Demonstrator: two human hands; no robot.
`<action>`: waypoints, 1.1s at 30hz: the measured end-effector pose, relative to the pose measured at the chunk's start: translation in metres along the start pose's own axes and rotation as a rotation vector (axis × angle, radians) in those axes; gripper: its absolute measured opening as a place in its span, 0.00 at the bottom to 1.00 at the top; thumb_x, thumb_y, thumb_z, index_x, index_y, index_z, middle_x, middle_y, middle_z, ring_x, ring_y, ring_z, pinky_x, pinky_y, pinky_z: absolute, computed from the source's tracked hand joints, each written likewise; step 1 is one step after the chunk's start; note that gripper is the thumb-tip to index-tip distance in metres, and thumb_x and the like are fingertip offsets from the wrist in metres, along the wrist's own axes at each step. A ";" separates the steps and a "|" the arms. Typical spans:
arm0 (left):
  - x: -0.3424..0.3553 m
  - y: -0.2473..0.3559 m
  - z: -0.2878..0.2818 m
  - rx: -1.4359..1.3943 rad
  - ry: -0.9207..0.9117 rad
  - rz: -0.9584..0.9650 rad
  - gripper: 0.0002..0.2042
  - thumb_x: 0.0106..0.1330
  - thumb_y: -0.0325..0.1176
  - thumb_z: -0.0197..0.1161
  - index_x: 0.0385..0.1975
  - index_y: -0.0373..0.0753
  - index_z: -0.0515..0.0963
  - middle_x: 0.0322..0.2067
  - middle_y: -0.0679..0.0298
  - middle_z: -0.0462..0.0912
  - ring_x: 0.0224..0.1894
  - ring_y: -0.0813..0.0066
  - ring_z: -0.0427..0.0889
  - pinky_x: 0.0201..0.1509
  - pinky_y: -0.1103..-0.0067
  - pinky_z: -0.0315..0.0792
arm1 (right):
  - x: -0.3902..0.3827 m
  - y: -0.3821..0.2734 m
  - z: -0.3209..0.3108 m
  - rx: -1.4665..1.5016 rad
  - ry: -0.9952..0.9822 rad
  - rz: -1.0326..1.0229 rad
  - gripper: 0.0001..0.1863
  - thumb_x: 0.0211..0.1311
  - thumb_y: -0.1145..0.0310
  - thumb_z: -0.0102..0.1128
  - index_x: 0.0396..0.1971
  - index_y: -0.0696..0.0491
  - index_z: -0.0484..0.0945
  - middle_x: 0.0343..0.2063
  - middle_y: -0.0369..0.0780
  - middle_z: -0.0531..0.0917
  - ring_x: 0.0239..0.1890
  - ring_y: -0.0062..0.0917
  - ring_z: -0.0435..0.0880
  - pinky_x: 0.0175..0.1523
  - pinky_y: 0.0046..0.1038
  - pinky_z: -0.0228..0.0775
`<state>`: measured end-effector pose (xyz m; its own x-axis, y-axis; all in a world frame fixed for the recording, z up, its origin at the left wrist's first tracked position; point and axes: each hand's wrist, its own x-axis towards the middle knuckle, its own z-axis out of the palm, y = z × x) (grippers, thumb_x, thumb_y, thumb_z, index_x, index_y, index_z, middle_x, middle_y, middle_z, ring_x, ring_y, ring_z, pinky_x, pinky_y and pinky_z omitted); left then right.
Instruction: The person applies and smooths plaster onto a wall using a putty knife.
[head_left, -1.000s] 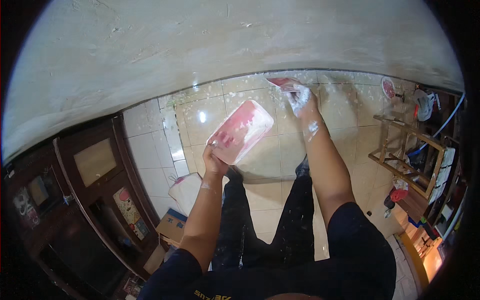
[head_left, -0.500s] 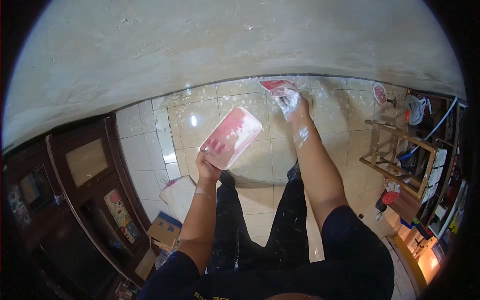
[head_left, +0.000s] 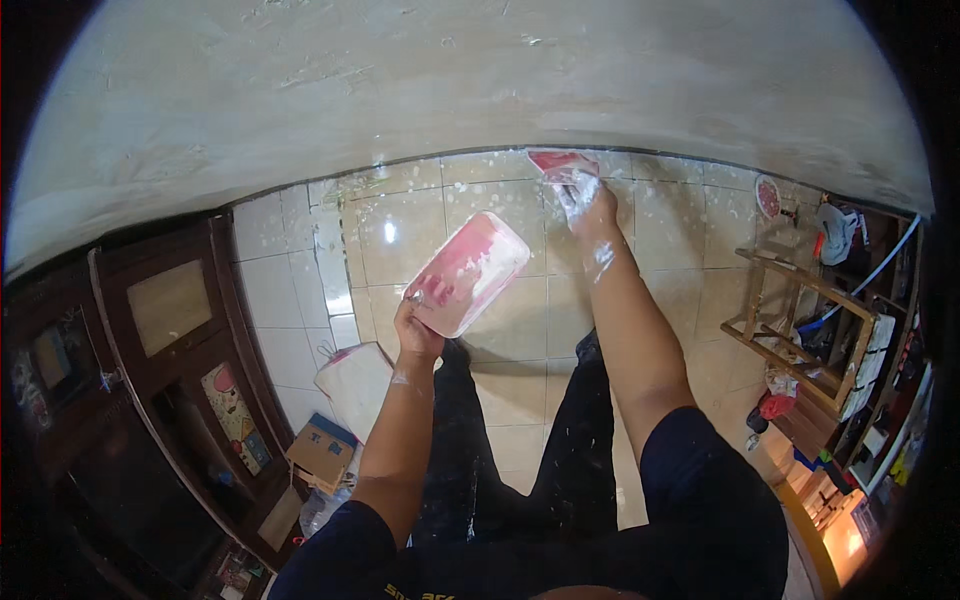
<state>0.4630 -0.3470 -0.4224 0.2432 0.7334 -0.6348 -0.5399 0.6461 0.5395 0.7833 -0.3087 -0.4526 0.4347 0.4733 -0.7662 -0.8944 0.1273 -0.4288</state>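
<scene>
Ideally, we hold the pink tray (head_left: 470, 272) level above the floor (head_left: 692, 290), our left hand (head_left: 419, 330) pinching its near end. We angle the red spreader (head_left: 562, 160) evenly near the wall (head_left: 450, 85), the fingers of our right hand (head_left: 588, 206) pinching it.

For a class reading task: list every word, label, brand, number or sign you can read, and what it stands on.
Nothing reads clearly enough to quote.
Shirt: yellow lettering, cut off by the lower edge.
Box: blue marks, too small to read.
Tray: none seen.

Dark wooden cabinet (head_left: 195, 345), cardboard box (head_left: 320, 457), tiled floor (head_left: 405, 265), wooden frame (head_left: 808, 283)
</scene>
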 end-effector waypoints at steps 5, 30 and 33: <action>-0.004 0.011 0.003 -0.004 -0.021 0.018 0.26 0.51 0.40 0.51 0.52 0.38 0.65 0.50 0.55 0.68 0.53 0.55 0.68 0.60 0.61 0.61 | -0.035 -0.044 0.092 -0.147 -0.091 -0.137 0.13 0.56 0.75 0.53 0.43 0.58 0.71 0.37 0.43 0.77 0.40 0.33 0.78 0.47 0.36 0.75; 0.035 0.069 -0.003 0.095 -0.185 -0.151 0.24 0.47 0.41 0.55 0.45 0.35 0.69 0.40 0.53 0.75 0.43 0.57 0.76 0.43 0.64 0.74 | -0.164 0.055 0.105 -2.384 -1.432 -0.709 0.13 0.43 0.76 0.54 0.32 0.54 0.78 0.24 0.47 0.80 0.32 0.39 0.81 0.37 0.37 0.73; 0.032 0.065 -0.008 0.147 -0.295 -0.134 0.25 0.51 0.41 0.49 0.49 0.34 0.68 0.46 0.52 0.73 0.47 0.57 0.73 0.49 0.62 0.71 | -0.165 0.054 0.108 -2.412 -1.398 -0.557 0.19 0.43 0.77 0.50 0.39 0.54 0.77 0.27 0.48 0.80 0.33 0.40 0.80 0.39 0.38 0.72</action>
<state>0.4291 -0.2828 -0.4118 0.5375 0.6561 -0.5298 -0.3714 0.7482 0.5497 0.6513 -0.2859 -0.2976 -0.5313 0.7197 -0.4470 0.8181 0.2987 -0.4914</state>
